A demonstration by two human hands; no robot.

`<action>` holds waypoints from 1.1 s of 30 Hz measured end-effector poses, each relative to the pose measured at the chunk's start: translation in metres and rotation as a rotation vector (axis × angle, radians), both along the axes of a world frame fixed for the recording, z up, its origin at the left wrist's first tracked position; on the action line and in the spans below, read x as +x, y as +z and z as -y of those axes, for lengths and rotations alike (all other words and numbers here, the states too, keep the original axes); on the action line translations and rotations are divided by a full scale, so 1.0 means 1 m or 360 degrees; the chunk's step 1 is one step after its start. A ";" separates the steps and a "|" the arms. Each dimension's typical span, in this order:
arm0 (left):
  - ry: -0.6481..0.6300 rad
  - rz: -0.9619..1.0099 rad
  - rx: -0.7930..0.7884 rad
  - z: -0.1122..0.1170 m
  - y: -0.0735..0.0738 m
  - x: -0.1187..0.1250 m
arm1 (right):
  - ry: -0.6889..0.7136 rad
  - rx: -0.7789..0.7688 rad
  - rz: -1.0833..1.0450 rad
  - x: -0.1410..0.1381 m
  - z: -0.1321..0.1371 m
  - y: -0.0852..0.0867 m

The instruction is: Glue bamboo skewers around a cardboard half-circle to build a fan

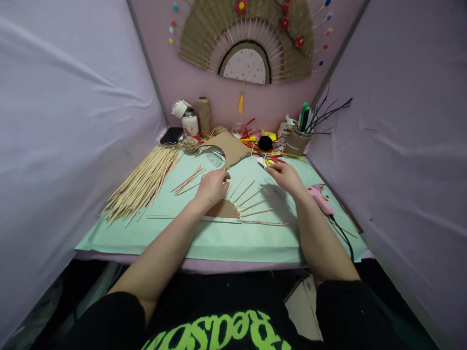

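A half-circle of brown cardboard (223, 210) lies flat near the front of the table, with thin wooden sticks (250, 197) fanning out from its curved edge. Above its left part is my left hand (213, 187), fingers curled together; what they pinch, if anything, is hidden. My right hand (286, 176) hovers beyond the sticks on the right. Its fingers are closed at the end of a small, slim, dark-tipped item (261, 165), too blurred to name. Between my hands and the clutter lies a cut cardboard sheet (233, 148) with a rounded notch.
Many loose skewers (142, 182) are heaped at left. A pink glue gun (321, 200) with a black cord lies at right. Along the back stand a jar (190, 122), a twine spool (204, 114) and a pot of pens (297, 143). A large decorated fan (204, 41) hangs behind.
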State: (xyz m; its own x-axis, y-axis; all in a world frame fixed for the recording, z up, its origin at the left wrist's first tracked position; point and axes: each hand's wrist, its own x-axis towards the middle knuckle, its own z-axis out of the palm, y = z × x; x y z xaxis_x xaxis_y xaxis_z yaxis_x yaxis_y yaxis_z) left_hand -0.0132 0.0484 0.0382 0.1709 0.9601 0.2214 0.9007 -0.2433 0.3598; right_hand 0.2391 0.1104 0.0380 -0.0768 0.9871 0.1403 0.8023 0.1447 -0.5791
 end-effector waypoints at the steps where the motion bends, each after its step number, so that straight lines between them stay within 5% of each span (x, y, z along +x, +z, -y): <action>1: -0.0012 -0.0043 -0.0044 -0.001 0.005 0.001 | -0.0030 0.0104 0.0007 0.009 0.007 0.006; 6: -0.0052 -0.0474 -0.0368 -0.009 0.021 0.021 | -0.0273 0.0438 0.0223 0.072 0.050 0.014; 12: 0.0018 -0.0621 -0.0489 -0.027 0.015 0.045 | -0.0485 0.0012 0.0775 0.137 0.079 -0.019; 19: -0.0001 -0.0644 -0.0629 -0.041 0.006 0.057 | -0.0465 -0.0232 0.1141 0.139 0.080 -0.035; 24: 0.0023 -0.0584 -0.0578 -0.037 0.015 0.055 | -0.0473 -0.0334 0.1163 0.130 0.073 -0.034; 27: 0.0029 -0.0428 -0.0460 -0.032 0.025 0.046 | -0.0499 -0.0331 0.1120 0.124 0.068 -0.033; 33: 0.0076 0.0696 -0.0221 -0.018 0.024 0.005 | -0.0532 -0.0255 0.1010 0.120 0.065 -0.032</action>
State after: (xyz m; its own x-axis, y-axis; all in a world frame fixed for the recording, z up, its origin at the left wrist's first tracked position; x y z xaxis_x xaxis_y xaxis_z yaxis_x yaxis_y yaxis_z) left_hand -0.0077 0.0663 0.0627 0.0449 0.9903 0.1318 0.6660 -0.1280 0.7349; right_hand 0.3595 0.0450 0.0062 0.2136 0.9767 0.0208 0.9767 -0.2140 0.0182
